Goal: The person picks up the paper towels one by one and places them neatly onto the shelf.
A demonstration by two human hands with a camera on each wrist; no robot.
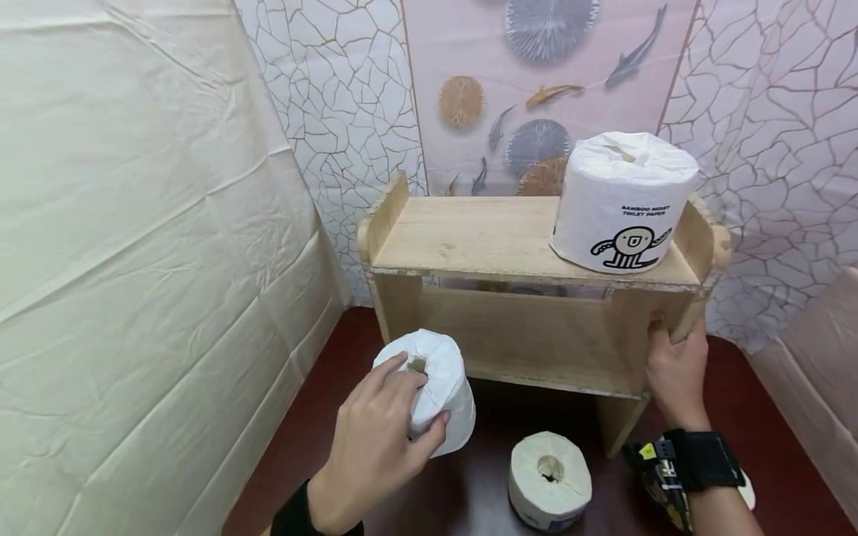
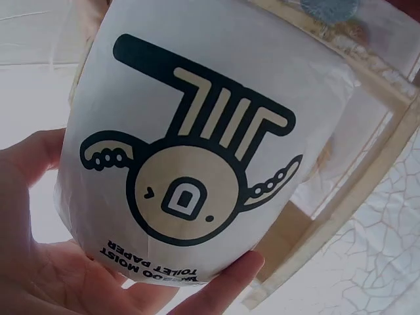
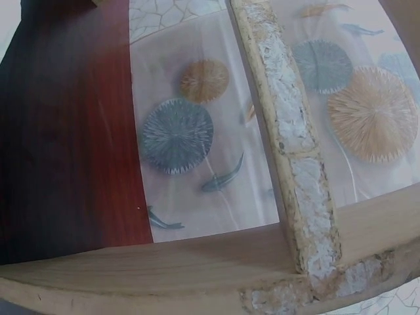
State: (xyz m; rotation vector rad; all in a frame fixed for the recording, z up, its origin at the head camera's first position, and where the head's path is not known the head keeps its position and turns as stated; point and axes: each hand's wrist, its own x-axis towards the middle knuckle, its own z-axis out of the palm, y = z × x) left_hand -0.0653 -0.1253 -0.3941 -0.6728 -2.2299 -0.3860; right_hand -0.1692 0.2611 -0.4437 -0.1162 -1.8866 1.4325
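My left hand (image 1: 375, 432) grips a white wrapped toilet paper roll (image 1: 457, 417) from above, fingers by the core hole and thumb on the near side. In the left wrist view, the printed cartoon figure on this roll (image 2: 190, 164) appears upside down. The roll is in front of a small wooden shelf (image 1: 469, 234), at its left part. My right hand (image 1: 677, 368) holds the shelf's right side panel below the top board; some of its fingers are hidden. On the top board's right end stands another wrapped toilet paper roll (image 1: 620, 212).
A cream-wrapped roll (image 1: 550, 476) sits on the dark red table (image 1: 322, 394) before the shelf. Pale cloth (image 1: 154, 283) hangs along the left side. A patterned backdrop (image 1: 335, 89) stands behind the shelf. The right wrist view shows the shelf's worn board edge (image 3: 305, 190).
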